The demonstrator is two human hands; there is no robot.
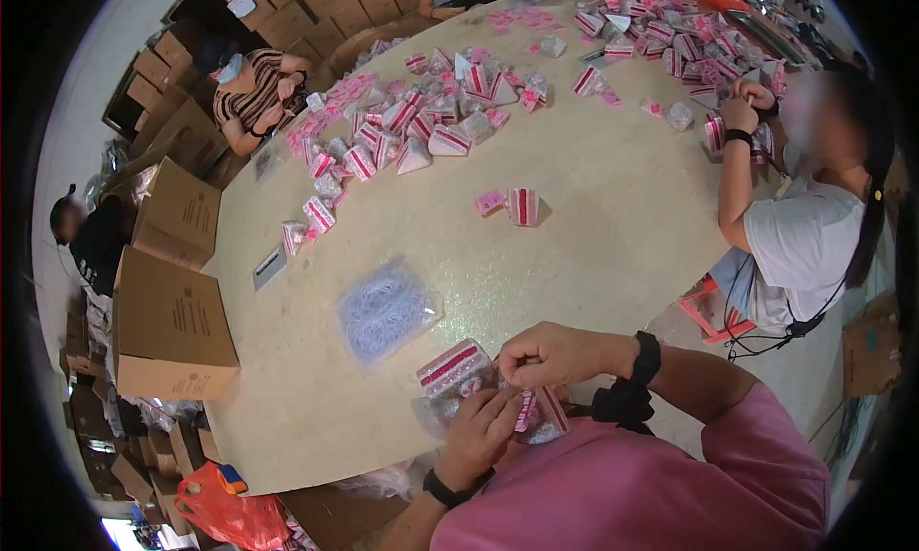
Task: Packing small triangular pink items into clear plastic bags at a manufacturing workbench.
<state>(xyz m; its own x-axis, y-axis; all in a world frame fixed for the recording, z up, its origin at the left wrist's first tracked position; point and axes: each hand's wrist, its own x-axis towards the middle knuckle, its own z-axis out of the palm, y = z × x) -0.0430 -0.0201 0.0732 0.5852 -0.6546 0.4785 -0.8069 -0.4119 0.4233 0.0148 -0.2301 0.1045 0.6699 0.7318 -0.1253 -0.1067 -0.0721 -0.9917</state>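
At the table's near edge, my left hand [479,428] is closed on a clear-wrapped, cake-slice-shaped item [548,415] with pink and red bands. A small pink printed tag [526,411] shows beside its fingers. My right hand [544,355] is just above, fingers pinched together; whatever they hold is too small or hidden to make out. Touching distance from my left hand lies another wrapped cake-slice-shaped item [454,367], pink with a red stripe. Beyond it a clear bag of thin pale loops [387,310] rests flat on the table.
Several similar wrapped wedges [412,120] and pink tags are heaped across the far table [613,235]. One wedge [523,207] stands mid-table. Cardboard boxes [172,326] line the left edge. A person [804,216] sits at the right; others work at the far side. A red bag [230,508] hangs lower left.
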